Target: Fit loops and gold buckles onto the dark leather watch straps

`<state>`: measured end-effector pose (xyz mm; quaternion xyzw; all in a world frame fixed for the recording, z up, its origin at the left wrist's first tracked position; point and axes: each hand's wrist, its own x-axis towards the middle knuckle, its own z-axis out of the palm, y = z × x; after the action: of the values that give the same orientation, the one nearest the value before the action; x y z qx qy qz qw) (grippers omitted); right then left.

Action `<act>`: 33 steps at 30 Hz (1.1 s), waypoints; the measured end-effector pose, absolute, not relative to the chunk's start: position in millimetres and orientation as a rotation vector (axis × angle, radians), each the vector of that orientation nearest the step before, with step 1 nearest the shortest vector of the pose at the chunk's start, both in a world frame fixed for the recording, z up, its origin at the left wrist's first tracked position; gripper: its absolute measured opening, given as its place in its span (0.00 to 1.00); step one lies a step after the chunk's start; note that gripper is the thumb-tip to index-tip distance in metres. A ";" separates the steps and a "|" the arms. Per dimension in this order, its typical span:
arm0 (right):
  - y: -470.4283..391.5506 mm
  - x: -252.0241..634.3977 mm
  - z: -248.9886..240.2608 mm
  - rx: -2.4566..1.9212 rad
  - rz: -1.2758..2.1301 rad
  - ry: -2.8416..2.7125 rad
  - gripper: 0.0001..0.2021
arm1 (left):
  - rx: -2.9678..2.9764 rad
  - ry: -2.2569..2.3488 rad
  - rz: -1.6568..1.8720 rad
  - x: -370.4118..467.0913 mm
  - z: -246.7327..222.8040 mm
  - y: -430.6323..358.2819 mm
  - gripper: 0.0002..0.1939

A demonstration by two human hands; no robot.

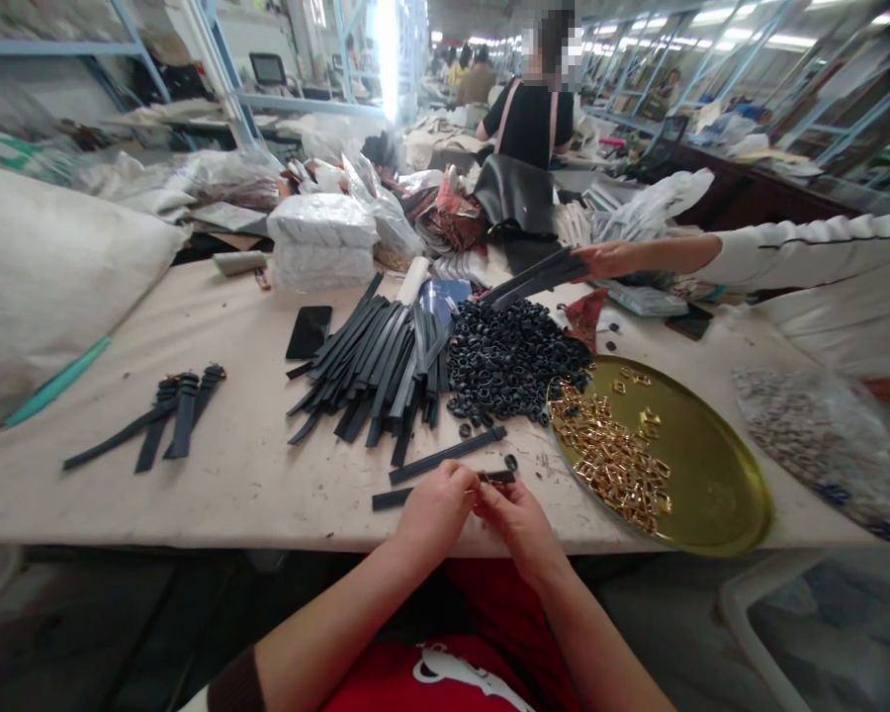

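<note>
Cluttered workshop table (252, 504), hands, black straps (386, 361), buckles (623, 465)

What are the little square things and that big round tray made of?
The little buckles look like shiny gold-coloured metal, because they glint brightly, though coated plastic could glint too. The big tray seems to be smooth, polished metal, maybe brass-coloured: it has a soft yellow-green sheen and a thin raised rim.

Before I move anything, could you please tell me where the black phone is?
In the head view, the black phone lies left of centre on the table, just left of the piled dark straps.
</note>
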<state>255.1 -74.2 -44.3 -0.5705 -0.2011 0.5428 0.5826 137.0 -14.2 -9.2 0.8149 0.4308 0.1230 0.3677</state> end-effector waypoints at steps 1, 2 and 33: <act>-73.0 256.1 -46.0 -1.344 1.248 -0.465 0.14 | 2.101 1.109 0.283 137.5 -9.8 -12.3 0.06; -71.8 257.5 -47.4 -1.359 1.220 -0.460 0.14 | 2.103 1.115 0.257 137.9 -10.9 -10.3 0.07; -100.9 236.6 -6.0 -1.561 1.320 -0.758 0.14 | 0.994 0.861 0.388 118.7 -7.6 -22.5 0.11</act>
<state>236.6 -100.9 -6.0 -0.6350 -0.3081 0.5367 0.4624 118.7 -22.5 -7.6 0.4590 0.3975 0.1793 0.7741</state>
